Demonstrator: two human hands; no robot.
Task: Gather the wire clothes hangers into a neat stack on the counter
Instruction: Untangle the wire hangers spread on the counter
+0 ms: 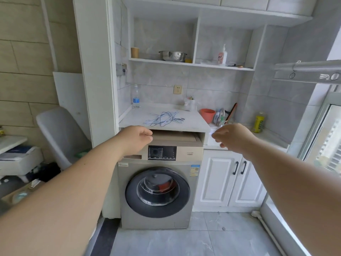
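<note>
Several pale blue wire hangers (pixel 164 118) lie in a loose, crossed pile on the white counter (pixel 132 119) above the washing machine. My left hand (pixel 137 138) is stretched out below the counter's front edge, fingers curled in, holding nothing. My right hand (pixel 233 136) is stretched out to the right of the counter, beside the sink area, fingers loosely bent and apart, empty. Both hands are short of the hangers and touch none of them.
A water bottle (pixel 136 97) stands at the counter's back left, a plastic bag (pixel 189 104) at the back right. An orange cup (pixel 208 115) and a yellow bottle (pixel 258 122) sit by the sink. The washing machine (pixel 156 191) and white cabinet doors (pixel 230 180) are below.
</note>
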